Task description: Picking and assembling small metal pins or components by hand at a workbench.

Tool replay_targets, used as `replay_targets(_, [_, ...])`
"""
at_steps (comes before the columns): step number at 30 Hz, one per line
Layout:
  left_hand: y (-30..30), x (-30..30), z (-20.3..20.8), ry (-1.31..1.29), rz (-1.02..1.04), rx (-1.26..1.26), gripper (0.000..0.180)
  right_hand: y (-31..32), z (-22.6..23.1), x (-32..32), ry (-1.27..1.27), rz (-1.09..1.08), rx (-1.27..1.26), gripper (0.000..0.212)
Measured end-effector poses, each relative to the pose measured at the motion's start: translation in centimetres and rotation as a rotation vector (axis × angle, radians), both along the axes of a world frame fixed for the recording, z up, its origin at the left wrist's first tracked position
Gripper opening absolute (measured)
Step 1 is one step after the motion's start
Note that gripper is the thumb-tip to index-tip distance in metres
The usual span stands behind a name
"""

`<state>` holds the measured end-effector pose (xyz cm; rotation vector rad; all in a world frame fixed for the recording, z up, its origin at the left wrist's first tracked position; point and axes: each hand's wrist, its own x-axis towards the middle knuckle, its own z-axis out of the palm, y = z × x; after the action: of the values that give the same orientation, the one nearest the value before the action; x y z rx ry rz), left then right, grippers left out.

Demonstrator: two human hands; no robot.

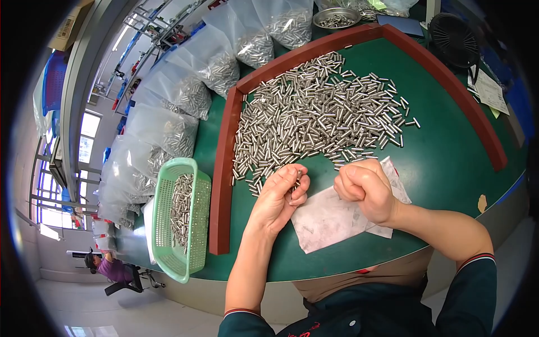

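Note:
A broad heap of small shiny metal pins (pixel 320 115) covers much of the green tabletop (pixel 443 185). My left hand (pixel 272 199) is curled at the near edge of the heap, its fingers closed around a few metal pins (pixel 296 182). To its right, my right hand (pixel 368 188) is closed in a fist, with the fingers bent under. Whatever the right hand holds, if anything, is hidden. A smudged whitish cloth or paper (pixel 323 222) lies flat on the table beneath and between both hands.
A reddish-brown raised border (pixel 224 168) frames the heap. Left of it stands a green plastic basket (pixel 197 236) with pins inside. Clear bags of pins (pixel 219 70) line the far left side. A metal bowl (pixel 337 18) and black fan (pixel 453 39) stand behind. Another person (pixel 112 268) sits far left.

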<state>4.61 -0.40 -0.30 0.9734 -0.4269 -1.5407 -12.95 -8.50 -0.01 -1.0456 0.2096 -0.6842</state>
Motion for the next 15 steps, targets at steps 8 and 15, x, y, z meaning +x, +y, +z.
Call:
replay_targets(8, [-0.8,1.1,0.6,-0.79,0.204,-0.046,0.032,0.0,-0.1,0.0,0.004,0.005,0.0,0.036])
replay_targets(15, [-2.5,-0.5,-0.3,-1.894,0.159,-0.074,0.013,0.0,0.2,0.0,0.006,0.008,-0.002,0.036])
